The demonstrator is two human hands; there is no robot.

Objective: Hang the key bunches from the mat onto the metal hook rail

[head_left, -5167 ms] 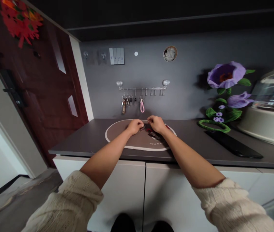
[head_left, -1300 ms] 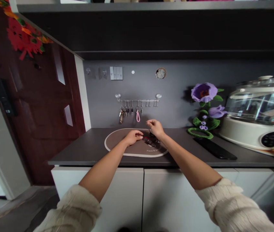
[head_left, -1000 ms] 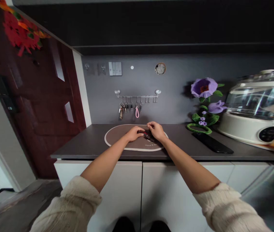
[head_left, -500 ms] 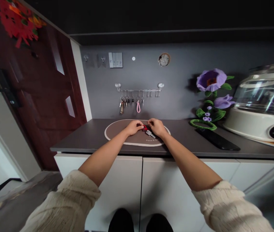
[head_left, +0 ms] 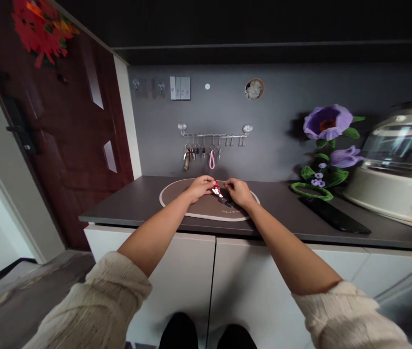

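Pinches keys (head_left: 216, 191) in left hand (head_left: 200, 187) over mat (head_left: 177, 196); curls right hand (head_left: 239, 191) at keys' three o'clock, cannot tell whether clamped.

Single head-worn view, roughly standing height, facing forward and pitched down across the bench (head_left: 278, 208) to the grey wall (head_left: 220, 111). Wide angle, sides stretched. Left hand (head_left: 201, 187) and right hand (head_left: 239, 192) sit mid-view, small, well out from the lens; sleeves fill the near corners. Covers door (head_left: 73, 140) at left, feet (head_left: 180, 332) at near edge, shelf underside (head_left: 249, 29) above; white appliance (head_left: 391, 189) cropped at right. Finger detail probably too small to trust.
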